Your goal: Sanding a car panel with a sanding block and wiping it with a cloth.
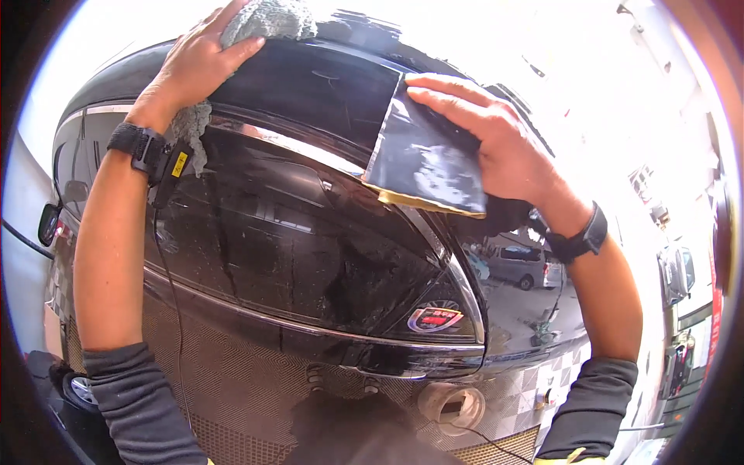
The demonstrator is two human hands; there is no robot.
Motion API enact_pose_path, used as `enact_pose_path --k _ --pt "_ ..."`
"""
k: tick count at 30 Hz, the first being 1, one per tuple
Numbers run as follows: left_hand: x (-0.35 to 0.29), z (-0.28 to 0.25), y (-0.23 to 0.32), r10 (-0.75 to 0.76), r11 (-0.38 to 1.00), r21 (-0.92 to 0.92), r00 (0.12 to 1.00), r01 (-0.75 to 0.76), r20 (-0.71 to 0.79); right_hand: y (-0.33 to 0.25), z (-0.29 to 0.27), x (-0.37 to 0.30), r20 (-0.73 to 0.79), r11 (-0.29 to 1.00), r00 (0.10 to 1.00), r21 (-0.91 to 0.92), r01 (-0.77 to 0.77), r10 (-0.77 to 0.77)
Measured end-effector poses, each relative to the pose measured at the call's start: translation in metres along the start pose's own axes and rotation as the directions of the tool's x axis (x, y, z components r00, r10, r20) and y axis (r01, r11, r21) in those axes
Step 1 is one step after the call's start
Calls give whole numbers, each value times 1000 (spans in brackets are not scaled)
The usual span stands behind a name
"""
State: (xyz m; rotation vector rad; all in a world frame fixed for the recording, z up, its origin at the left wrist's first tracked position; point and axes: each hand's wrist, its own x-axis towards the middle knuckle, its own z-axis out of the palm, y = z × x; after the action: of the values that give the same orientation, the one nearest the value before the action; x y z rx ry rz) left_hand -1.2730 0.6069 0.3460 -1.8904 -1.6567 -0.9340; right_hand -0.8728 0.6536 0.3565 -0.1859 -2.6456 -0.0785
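Observation:
My left hand (198, 68) grips a bunched grey-green towel (267, 19) on the roof of a black car. A piece of similar grey-green cloth (194, 128) shows beneath that wrist. Farther right, my right hand (504, 136) holds a flat, dark rectangular pad (430, 159) with a yellow lower edge and whitish smears on its face. The fingers lie along the pad's upper edge and right side; the thumb is hidden. It lies against the roof edge, over the chrome window trim (298, 143). Both wrists wear black straps, and a cable hangs from the left one.
Below the roof is the dark side window (263, 225), with a shield-shaped badge (435, 318) near its rear corner. A pale round bucket (451, 407) stands on the grated floor (240, 387). A side mirror (49, 225) sticks out at far left. Bright glare washes out the upper right.

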Motion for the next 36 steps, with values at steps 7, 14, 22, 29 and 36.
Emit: enact_pose_path --k 7,14,22,29,36 --pt "-8 -13 -5 29 1000 -6 999 -28 15 -9 -34 -70 135 944 947 114 -308 293" --pt "2 0 9 68 998 1 997 -68 -31 -13 4 -9 84 990 992 -111 -84 93" --pt "-6 -7 9 -45 999 -26 999 45 -13 -51 20 -58 72 892 966 -405 -200 249" --pt "4 9 -4 24 993 -118 1000 -24 3 -37 50 31 -95 935 985 -311 -170 147" --pt "-2 -3 7 40 994 99 999 -41 10 -75 47 -43 84 871 975 -469 -145 208"
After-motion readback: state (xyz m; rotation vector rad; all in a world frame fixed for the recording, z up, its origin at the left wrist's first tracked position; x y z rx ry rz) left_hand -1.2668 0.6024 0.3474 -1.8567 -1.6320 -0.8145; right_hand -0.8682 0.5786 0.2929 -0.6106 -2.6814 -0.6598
